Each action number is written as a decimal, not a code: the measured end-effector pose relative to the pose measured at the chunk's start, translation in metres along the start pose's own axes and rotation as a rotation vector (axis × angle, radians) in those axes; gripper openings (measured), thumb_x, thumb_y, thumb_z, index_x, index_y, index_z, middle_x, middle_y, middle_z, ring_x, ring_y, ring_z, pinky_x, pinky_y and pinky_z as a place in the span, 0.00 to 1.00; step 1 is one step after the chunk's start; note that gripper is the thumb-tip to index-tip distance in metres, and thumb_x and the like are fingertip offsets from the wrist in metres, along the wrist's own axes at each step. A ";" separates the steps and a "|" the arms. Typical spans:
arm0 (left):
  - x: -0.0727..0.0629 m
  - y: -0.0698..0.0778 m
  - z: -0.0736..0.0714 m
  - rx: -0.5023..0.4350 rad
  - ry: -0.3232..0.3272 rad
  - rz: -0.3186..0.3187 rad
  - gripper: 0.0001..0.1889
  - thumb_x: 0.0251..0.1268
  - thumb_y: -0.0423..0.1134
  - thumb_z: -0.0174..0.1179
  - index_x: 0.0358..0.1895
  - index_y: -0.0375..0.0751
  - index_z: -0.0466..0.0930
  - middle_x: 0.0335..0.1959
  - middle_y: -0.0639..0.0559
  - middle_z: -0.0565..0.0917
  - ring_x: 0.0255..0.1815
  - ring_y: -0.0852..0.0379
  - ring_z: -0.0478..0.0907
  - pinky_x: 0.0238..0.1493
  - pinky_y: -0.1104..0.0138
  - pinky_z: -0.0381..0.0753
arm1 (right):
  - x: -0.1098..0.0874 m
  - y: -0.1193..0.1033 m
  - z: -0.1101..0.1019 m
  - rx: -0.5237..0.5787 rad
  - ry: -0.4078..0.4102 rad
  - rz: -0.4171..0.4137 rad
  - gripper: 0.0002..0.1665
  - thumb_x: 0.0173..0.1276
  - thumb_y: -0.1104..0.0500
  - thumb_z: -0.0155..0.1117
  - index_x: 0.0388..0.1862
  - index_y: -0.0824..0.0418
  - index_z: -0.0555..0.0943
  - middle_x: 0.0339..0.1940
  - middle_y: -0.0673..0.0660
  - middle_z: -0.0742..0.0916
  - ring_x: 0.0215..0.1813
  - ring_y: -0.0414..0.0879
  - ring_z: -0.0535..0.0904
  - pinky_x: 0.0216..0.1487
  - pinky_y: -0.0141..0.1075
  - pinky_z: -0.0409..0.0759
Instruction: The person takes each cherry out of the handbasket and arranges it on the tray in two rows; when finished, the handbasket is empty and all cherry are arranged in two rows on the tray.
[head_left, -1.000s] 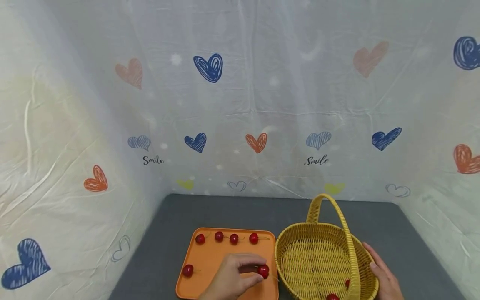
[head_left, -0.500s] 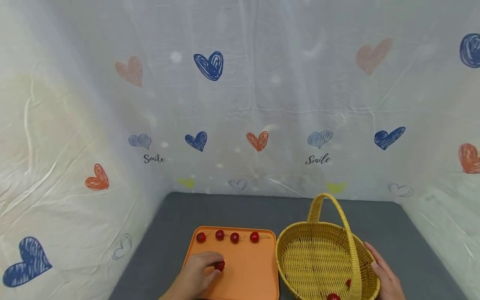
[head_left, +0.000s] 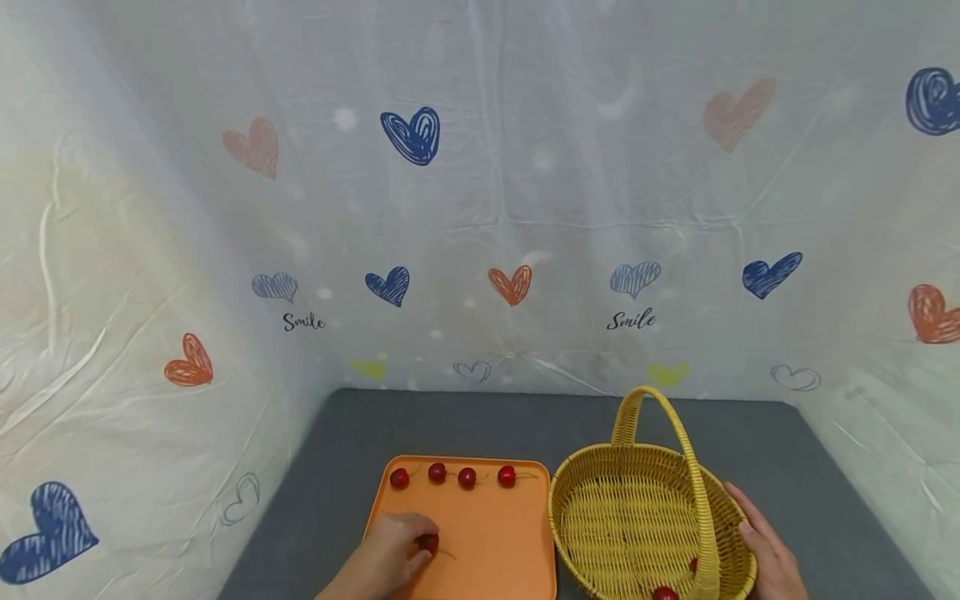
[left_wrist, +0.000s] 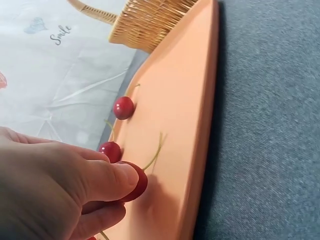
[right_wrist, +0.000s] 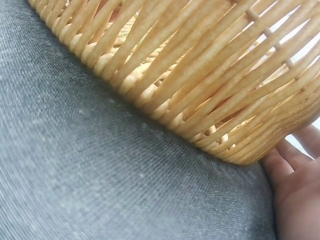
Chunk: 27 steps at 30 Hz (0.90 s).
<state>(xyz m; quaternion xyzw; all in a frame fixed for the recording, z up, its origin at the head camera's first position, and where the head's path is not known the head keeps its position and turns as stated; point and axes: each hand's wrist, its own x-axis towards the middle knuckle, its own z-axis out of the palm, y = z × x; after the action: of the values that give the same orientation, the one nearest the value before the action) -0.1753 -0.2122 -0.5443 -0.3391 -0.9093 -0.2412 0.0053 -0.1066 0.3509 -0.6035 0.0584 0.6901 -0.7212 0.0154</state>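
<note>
Over the left part of the orange tray (head_left: 495,533), my left hand (head_left: 378,550) pinches a red cherry (head_left: 428,543) between thumb and fingers. In the left wrist view the pinched cherry (left_wrist: 140,187) has its stem pointing up and right, with a shadow on the tray below. Several cherries (head_left: 467,477) lie in a row along the tray's far edge. Under my left hand, a sliver of another cherry (left_wrist: 92,238) shows. My right hand (head_left: 772,550) rests against the right side of the yellow wicker basket (head_left: 622,525), fingers fairly straight; some are hidden behind it.
Inside the basket lie two cherries (head_left: 664,592), near the base of its tall arched handle (head_left: 693,467). Tray and basket stand side by side on a grey cloth surface (head_left: 450,417). A white curtain (head_left: 480,183) printed with hearts encloses the back and sides.
With the cherry between its fingers, my left hand has moved left across the tray from near the basket, then slightly down. My right hand and the basket have stayed put.
</note>
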 end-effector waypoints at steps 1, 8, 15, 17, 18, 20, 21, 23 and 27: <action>0.000 0.001 -0.001 -0.003 -0.018 -0.015 0.10 0.61 0.27 0.78 0.40 0.44 0.90 0.34 0.60 0.89 0.34 0.72 0.80 0.36 0.71 0.85 | 0.000 0.000 0.000 0.001 0.002 -0.002 0.39 0.94 0.42 0.40 0.95 0.46 0.44 0.59 0.17 0.78 0.56 0.24 0.83 0.48 0.36 0.90; 0.001 -0.001 -0.002 0.010 -0.079 -0.059 0.08 0.64 0.28 0.77 0.41 0.43 0.90 0.33 0.60 0.88 0.33 0.71 0.79 0.36 0.70 0.84 | 0.001 0.000 0.000 -0.018 0.012 0.018 0.41 0.92 0.39 0.41 0.95 0.45 0.45 0.59 0.16 0.77 0.56 0.24 0.83 0.49 0.36 0.90; 0.000 -0.002 -0.005 0.022 -0.124 -0.102 0.09 0.66 0.32 0.76 0.47 0.42 0.90 0.36 0.59 0.88 0.35 0.71 0.78 0.39 0.68 0.86 | 0.001 0.000 -0.001 -0.022 0.022 0.049 0.43 0.91 0.36 0.41 0.95 0.45 0.44 0.58 0.16 0.76 0.55 0.24 0.83 0.49 0.37 0.90; 0.000 -0.001 -0.005 0.032 -0.130 -0.111 0.10 0.67 0.34 0.76 0.48 0.41 0.90 0.37 0.59 0.88 0.36 0.71 0.78 0.40 0.68 0.86 | 0.001 0.001 -0.001 -0.020 0.025 0.052 0.43 0.91 0.36 0.41 0.95 0.45 0.44 0.58 0.15 0.76 0.55 0.24 0.83 0.49 0.38 0.91; 0.000 -0.001 -0.006 0.032 -0.129 -0.112 0.10 0.67 0.34 0.76 0.48 0.41 0.90 0.37 0.58 0.88 0.36 0.71 0.78 0.40 0.68 0.86 | 0.001 0.001 0.000 -0.018 0.024 0.052 0.42 0.91 0.36 0.41 0.95 0.44 0.44 0.57 0.15 0.76 0.55 0.24 0.83 0.49 0.38 0.91; 0.000 0.000 -0.006 0.035 -0.113 -0.104 0.10 0.66 0.34 0.76 0.48 0.41 0.89 0.36 0.58 0.88 0.36 0.70 0.78 0.40 0.67 0.86 | 0.001 0.001 0.000 -0.009 0.020 0.040 0.42 0.92 0.37 0.41 0.95 0.45 0.44 0.58 0.16 0.77 0.55 0.25 0.84 0.49 0.39 0.91; 0.000 0.001 -0.006 0.043 -0.097 -0.094 0.10 0.66 0.34 0.77 0.48 0.40 0.89 0.37 0.57 0.88 0.37 0.69 0.79 0.41 0.67 0.87 | 0.001 0.001 0.000 0.001 0.016 0.033 0.41 0.92 0.38 0.41 0.95 0.45 0.44 0.58 0.17 0.78 0.55 0.26 0.85 0.49 0.40 0.91; 0.001 0.003 -0.006 0.061 -0.060 -0.070 0.12 0.66 0.34 0.77 0.49 0.40 0.89 0.39 0.56 0.90 0.39 0.66 0.83 0.44 0.65 0.89 | 0.000 0.001 0.000 0.013 0.008 0.017 0.41 0.93 0.39 0.40 0.95 0.45 0.43 0.58 0.17 0.78 0.55 0.27 0.85 0.48 0.41 0.91; 0.005 0.012 -0.006 0.067 -0.016 -0.054 0.17 0.68 0.40 0.78 0.57 0.41 0.90 0.50 0.51 0.93 0.50 0.57 0.90 0.51 0.59 0.92 | 0.000 0.001 0.002 0.029 0.010 0.009 0.41 0.93 0.40 0.41 0.95 0.45 0.44 0.58 0.19 0.79 0.55 0.29 0.86 0.48 0.43 0.92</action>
<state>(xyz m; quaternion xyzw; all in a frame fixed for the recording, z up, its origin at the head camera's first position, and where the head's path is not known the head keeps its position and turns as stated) -0.1729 -0.2042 -0.5330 -0.3160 -0.9257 -0.2078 0.0029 -0.1062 0.3491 -0.6040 0.0653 0.6796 -0.7306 0.0142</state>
